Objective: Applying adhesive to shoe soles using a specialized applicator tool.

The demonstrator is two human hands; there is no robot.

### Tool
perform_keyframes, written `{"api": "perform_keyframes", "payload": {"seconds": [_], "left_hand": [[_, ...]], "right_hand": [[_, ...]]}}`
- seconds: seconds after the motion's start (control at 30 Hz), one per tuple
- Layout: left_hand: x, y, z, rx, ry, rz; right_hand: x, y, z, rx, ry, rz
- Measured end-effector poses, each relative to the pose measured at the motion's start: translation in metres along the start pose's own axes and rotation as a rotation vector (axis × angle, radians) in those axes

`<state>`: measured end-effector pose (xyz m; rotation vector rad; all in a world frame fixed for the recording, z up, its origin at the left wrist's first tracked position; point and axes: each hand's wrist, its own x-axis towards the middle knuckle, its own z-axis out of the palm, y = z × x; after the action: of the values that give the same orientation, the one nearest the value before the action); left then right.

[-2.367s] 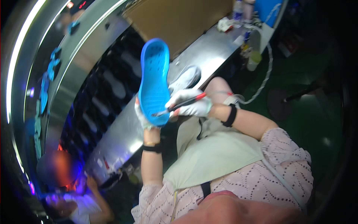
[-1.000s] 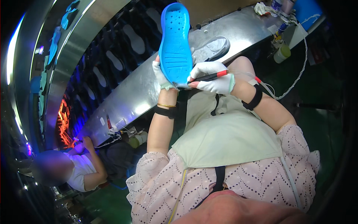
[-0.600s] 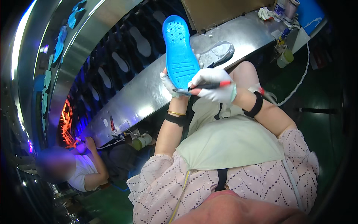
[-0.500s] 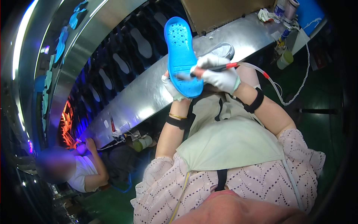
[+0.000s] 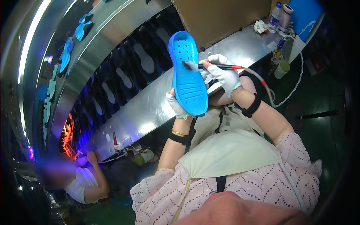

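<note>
My left hand point(image 5: 176, 106), in a white fingerless glove, grips a bright blue shoe sole point(image 5: 190, 88) by its lower left side. The sole stands tilted up over the bench edge, with its holed end away from me. In my right hand point(image 5: 226, 76), gloved likewise, is a black-handled brush point(image 5: 221, 66) with red bands, joined to a pale hose point(image 5: 256, 75). Its bristles touch the sole's inner face just below the holes. Behind my right hand, a pale grey shoe point(image 5: 214, 85) shows only in part.
The metal bench point(image 5: 150, 105) runs diagonally beside a curved conveyor point(image 5: 123, 22) carrying several soles. A cardboard box point(image 5: 221, 22) stands at the back. Bottles point(image 5: 275, 15) and a cloth point(image 5: 260, 27) sit far right. Another person point(image 5: 84, 183) works at left.
The brush has moved from the sole's near end up toward its holed end. The sole sits slightly lower and further right in view.
</note>
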<state>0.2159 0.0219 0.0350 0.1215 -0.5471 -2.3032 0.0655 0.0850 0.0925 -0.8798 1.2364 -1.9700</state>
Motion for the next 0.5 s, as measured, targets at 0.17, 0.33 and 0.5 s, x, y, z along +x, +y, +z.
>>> {"api": "perform_keyframes", "payload": {"seconds": [0.17,0.33,0.5], "left_hand": [[-0.004,0.007,0.001,0.191,0.023,0.077],[-0.011,0.018,0.009,0.314,-0.087,0.008],[-0.014,0.029,0.020,0.498,-0.027,0.093]], "right_hand": [[-0.018,-0.004,-0.002,-0.132,-0.393,0.048],[0.012,-0.012,-0.024,-0.076,-0.306,-0.203],[0.033,-0.042,-0.035,-0.486,-0.446,-0.624]]}}
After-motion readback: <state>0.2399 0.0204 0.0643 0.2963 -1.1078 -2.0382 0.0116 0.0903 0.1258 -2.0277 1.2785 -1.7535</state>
